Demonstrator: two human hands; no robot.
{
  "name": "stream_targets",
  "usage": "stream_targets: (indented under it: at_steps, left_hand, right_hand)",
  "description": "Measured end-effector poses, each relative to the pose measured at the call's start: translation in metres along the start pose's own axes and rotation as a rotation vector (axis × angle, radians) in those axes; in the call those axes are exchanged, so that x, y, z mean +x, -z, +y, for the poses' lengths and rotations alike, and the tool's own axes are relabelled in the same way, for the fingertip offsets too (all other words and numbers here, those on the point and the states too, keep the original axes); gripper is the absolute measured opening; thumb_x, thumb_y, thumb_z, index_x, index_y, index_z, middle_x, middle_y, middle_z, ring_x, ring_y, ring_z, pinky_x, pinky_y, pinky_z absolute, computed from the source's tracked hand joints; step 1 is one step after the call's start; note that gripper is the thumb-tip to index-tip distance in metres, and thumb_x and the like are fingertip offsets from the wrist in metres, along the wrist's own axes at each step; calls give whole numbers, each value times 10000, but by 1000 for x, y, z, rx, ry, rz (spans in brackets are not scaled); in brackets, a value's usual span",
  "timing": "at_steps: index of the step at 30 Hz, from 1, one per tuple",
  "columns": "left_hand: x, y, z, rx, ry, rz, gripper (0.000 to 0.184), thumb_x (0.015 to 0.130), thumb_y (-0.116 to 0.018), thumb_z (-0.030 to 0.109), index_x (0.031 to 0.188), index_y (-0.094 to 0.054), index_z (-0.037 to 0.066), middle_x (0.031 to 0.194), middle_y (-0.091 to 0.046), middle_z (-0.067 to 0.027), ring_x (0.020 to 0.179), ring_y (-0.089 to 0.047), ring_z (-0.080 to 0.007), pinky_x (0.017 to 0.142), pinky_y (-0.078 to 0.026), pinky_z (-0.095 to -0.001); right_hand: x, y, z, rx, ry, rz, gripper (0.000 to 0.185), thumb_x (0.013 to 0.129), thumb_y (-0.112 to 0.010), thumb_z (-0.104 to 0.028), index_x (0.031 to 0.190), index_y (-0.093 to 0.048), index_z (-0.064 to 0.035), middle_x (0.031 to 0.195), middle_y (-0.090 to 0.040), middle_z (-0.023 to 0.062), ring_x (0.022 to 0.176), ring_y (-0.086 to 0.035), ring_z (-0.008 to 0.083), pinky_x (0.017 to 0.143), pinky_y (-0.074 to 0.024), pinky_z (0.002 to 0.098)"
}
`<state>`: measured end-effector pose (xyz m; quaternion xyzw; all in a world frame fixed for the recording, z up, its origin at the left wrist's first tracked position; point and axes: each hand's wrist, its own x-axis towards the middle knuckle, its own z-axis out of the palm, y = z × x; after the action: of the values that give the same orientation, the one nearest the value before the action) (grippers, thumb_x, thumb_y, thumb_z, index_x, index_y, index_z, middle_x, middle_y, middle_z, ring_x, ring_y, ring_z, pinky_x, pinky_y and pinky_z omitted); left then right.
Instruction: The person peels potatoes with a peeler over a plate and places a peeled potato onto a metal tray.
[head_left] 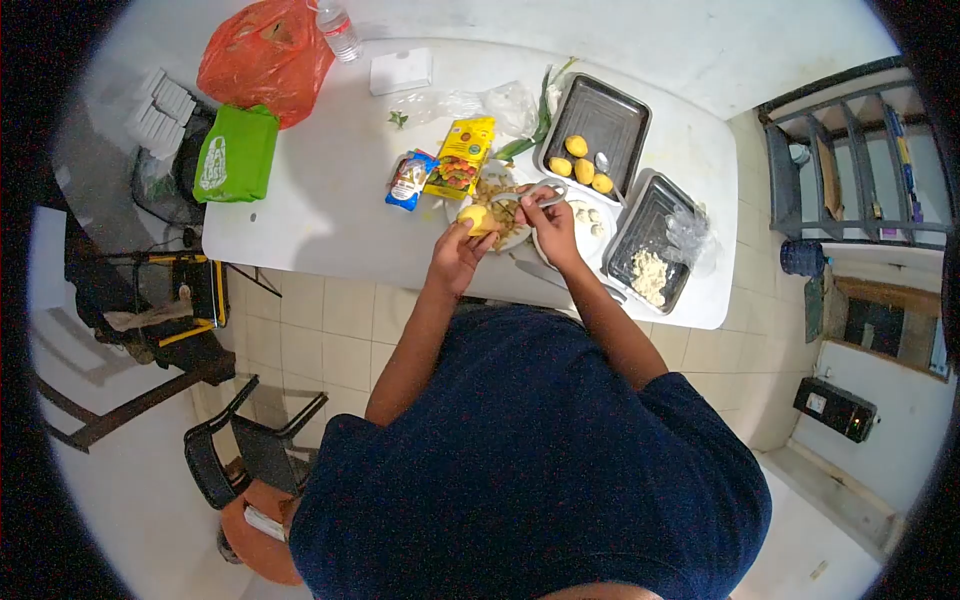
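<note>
A yellow potato (476, 218), partly peeled with brownish skin on one side, is held in my left hand (458, 256). My right hand (553, 228) grips a peeler (550, 190) with a grey loop-like handle; its blade is too small to make out clearly. Both hands are over a plate (514, 243) strewn with potato peelings (495, 188). Beside my right wrist is a white plate (570, 245) with small whitish pieces (590, 216), possibly garlic. A knife (543, 271) lies near the table edge, partly hidden by my right forearm.
A dark tray (610, 112) holds several peeled potatoes (585, 172) and a spoon (602, 162). Another tray (637, 222) contains crumbled pale food (649, 278) and clear plastic (690, 236). Yellow (462, 157) and blue (409, 180) packets, green leaves (540, 125) and bags (237, 155) lie around.
</note>
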<state>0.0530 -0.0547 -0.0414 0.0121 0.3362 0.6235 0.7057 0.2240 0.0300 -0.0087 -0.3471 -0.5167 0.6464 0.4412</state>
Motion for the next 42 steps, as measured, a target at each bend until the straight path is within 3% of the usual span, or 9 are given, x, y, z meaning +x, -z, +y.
stream_targets:
  at_steps: [4, 7, 14, 19, 22, 25, 28, 37, 42]
  left_hand:
    - [4, 6, -1, -6, 52, 74, 354, 969, -552, 211, 1255, -514, 7, 1240, -594, -143, 1124, -607, -260, 998, -502, -377]
    - [9, 4, -6, -19, -60, -7, 337, 964, -572, 185, 1251, -518, 17, 1246, -593, -133, 1132, -599, -233, 1009, -484, -359]
    - [5, -22, -7, 27, -187, 94, 362, 886, -653, -9, 1201, -476, -23, 1159, -597, -116, 1084, -608, -212, 949, -530, -311]
    - [12, -16, -11, -6, -211, 179, 379, 875, -674, -10, 1157, -421, -1, 1173, -574, -127, 1082, -610, -223, 949, -541, -326]
    - [17, -6, -13, -86, -187, 91, 376, 884, -662, -10, 1164, -414, 19, 1187, -566, -126, 1091, -604, -229, 969, -527, -346]
    - [17, -10, -17, -29, -234, 101, 267, 963, -544, 59, 1225, -506, 23, 1193, -601, -84, 1113, -589, -194, 982, -483, -348]
    - [15, -11, -13, -77, -204, 24, 307, 915, -611, 1, 1159, -430, 48, 1162, -578, -102, 1089, -594, -231, 958, -505, -384]
    - [10, -14, -11, -44, -189, 94, 299, 881, -623, -30, 1106, -454, 69, 1052, -597, -87, 907, -591, -170, 829, -506, -327]
    - [2, -32, -6, 49, -229, 82, 258, 877, -630, 11, 1085, -485, 59, 1028, -615, -75, 940, -614, -171, 799, -521, -300]
  right_hand:
    - [-3, -5, -9, 4, -25, 0, 178, 979, -580, -145, 1057, -582, 15, 815, -634, 41, 710, -559, 81, 647, -439, 217]
    - [-4, -6, -8, 4, 0, -27, 171, 969, -593, -116, 1062, -586, 27, 877, -643, 60, 764, -596, 91, 701, -476, 232]
    - [-11, -10, -4, -169, 15, -45, 154, 944, -626, -142, 965, -658, 7, 877, -687, 47, 829, -615, 64, 719, -492, 238]
    - [-15, -14, -35, -525, 343, -148, 241, 832, -690, -26, 1070, -666, 3, 1046, -699, 157, 964, -674, 258, 882, -500, 338]
    - [-18, -13, -28, -538, 421, -169, 256, 822, -696, -31, 1075, -665, -9, 1033, -696, 163, 963, -676, 286, 872, -502, 340]
    - [-19, -8, -27, -670, 493, -288, 406, 759, -695, -23, 1159, -623, -29, 1081, -657, 176, 988, -641, 329, 855, -502, 377]
    - [-18, -6, -26, -737, 512, -396, 488, 753, -666, -26, 1234, -589, -55, 1098, -603, 150, 1016, -583, 356, 881, -488, 415]
    - [-16, -10, -34, -844, 638, -426, 527, 698, -654, -46, 1219, -589, 9, 1060, -590, 179, 952, -583, 352, 823, -479, 400]
    - [-14, -7, -28, -840, 599, -431, 531, 694, -657, -39, 1219, -590, 8, 1071, -589, 183, 944, -583, 354, 812, -484, 399]
